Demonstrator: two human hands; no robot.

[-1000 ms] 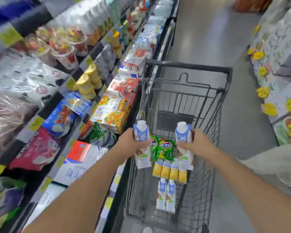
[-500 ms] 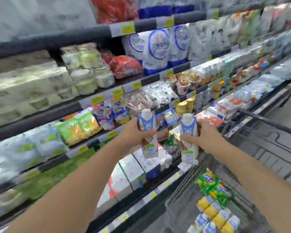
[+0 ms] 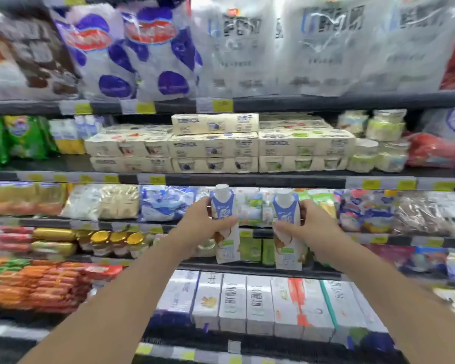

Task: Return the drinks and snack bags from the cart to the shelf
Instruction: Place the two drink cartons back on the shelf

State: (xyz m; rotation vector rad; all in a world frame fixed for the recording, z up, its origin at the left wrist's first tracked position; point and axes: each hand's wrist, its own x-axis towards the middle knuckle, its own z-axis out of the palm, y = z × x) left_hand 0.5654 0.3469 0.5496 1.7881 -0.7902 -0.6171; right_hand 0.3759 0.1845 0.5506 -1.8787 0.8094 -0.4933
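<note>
Here the shelf (image 3: 247,179) fills the whole view, a tall rack of dark rails with yellow price tags (image 3: 222,105), and everything else is placed against it. On its top level lean big soft bags: white ones with purple spots (image 3: 132,51) to the left, pale printed ones (image 3: 313,46) to the right. One level down, cream multipack boxes (image 3: 216,147) are stacked in rows at the middle, with green packets (image 3: 16,137) at the left end and small white tubs (image 3: 384,127) at the right end. At the shelf's lowest visible level stand white upright cartons (image 3: 247,300) side by side, and orange packs (image 3: 37,282) are heaped to their left.

In front of the shelf's middle levels, both bare forearms reach forward. The left hand (image 3: 202,227) wraps its fingers round the left drink carton (image 3: 225,222); the right hand (image 3: 313,227) grips the right drink carton (image 3: 286,227) the same way. Both cartons are white and blue with white caps, held upright and apart from each other, level with the shelf's row of blue and white packets (image 3: 166,200). Whether either carton touches a shelf board cannot be told; the picture is blurred.
</note>
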